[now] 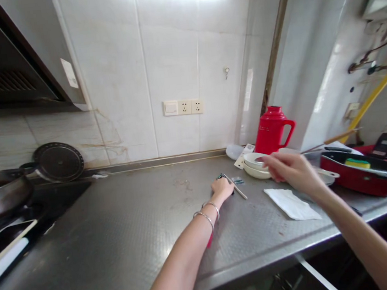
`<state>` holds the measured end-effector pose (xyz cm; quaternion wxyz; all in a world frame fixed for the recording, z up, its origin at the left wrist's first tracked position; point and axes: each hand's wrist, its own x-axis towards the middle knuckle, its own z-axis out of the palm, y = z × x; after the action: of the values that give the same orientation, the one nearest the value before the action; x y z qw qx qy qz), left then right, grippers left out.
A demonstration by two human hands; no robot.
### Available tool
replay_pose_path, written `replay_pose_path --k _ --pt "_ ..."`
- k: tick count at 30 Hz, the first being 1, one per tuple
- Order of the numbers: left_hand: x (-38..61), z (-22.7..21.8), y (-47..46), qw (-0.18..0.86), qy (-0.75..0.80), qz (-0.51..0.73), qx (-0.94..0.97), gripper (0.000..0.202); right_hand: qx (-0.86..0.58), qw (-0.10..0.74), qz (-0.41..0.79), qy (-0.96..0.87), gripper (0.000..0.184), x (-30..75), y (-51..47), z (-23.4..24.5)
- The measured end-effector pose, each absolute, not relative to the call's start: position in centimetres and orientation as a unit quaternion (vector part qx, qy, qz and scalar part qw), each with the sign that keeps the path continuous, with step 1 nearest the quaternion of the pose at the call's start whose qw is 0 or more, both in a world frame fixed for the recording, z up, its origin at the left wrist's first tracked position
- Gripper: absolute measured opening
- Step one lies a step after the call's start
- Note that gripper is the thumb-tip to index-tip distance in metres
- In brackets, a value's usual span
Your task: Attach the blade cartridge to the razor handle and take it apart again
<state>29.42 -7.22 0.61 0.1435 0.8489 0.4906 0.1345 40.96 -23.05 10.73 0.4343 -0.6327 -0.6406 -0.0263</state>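
Note:
On the steel counter [135,215], my left hand [223,188] is closed over a small dark thing that its fingers mostly hide. A thin grey stick-like piece [240,191] lies right beside that hand, and a small clear packet [238,180] is just beyond it. My right hand [291,170] is raised in front of the stacked white bowls [256,171], fingers pinched together and slightly blurred; what they hold, if anything, is unclear. Below the right hand lies a white cloth or paper [291,204]. Something red [209,240] shows partly from under my left forearm.
A red thermos flask [271,130] stands behind the bowls. At right sits a red pan [356,176] with a yellow-green sponge [357,163]. A steel pan [3,192] is on the stove at left, and a dark round lid-like disc [59,161] leans on the wall.

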Motion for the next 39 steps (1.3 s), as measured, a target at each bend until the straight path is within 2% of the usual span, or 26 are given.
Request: replay_pose_path --k 3,7,14,22,27,33,39 --pt "30.2 0.8 -7.4 0.136 0.496 0.126 0.848 0.043 -0.708 0.306 0.018 -0.636 0.037 41.2 -19.8 7.8" --pt "30.8 0.6 -7.4 0.129 0.494 0.123 0.851 0.035 -0.774 0.168 0.068 -0.606 0.030 42.3 -15.8 3.6" --pt "31.0 0.5 -7.3 0.127 0.495 0.113 0.852 0.032 -0.792 0.059 0.046 -0.606 0.039 42.8 -13.1 1.3" --pt "28.2 0.4 -6.3 0.105 0.511 0.128 0.844 0.036 -0.795 0.015 0.056 -0.604 0.027 41.6 -12.4 0.7" --pt "23.1 0.7 -4.4 0.083 0.544 0.154 0.820 0.035 -0.777 0.012 0.026 -0.629 0.028 40.9 -12.9 1.0" --pt "14.6 1.0 -2.5 0.058 0.586 0.157 0.793 0.035 -0.765 0.059 -0.014 -0.641 0.032 37.2 -12.3 1.0" --pt "7.4 0.9 -2.1 0.025 0.607 0.126 0.784 0.031 -0.747 0.100 -0.014 -0.657 0.033 29.4 -10.5 1.3"
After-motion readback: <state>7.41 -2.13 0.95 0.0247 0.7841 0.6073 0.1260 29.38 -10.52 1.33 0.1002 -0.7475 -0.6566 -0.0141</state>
